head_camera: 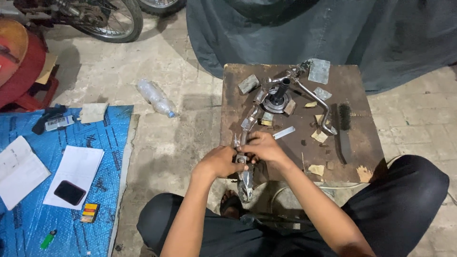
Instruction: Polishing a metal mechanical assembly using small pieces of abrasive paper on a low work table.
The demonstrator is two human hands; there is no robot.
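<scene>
The left hand (220, 162) and right hand (264, 147) are both clamped on a chromed metal lever (245, 138) at the near edge of the brown tabletop (362, 143). The work looks mid-way: sandpaper scraps (318, 137) lie scattered, a wire brush (343, 131) unused. The lever looks shiny, jointed and slightly grimy.

Bent metal lever (251, 119), silvery and worn, with a jointed arm running from the middle of the brown wooden board toward its near edge. Its far end sits by a round metal hub (278, 101) with a dark upright shaft; its near end hangs past the board edge, ending in a rounded shiny piece (245, 186). Left hand (220, 162) and right hand (264, 146) both close around the lever's lower section at the board's near edge, fingers touching each other.
</scene>
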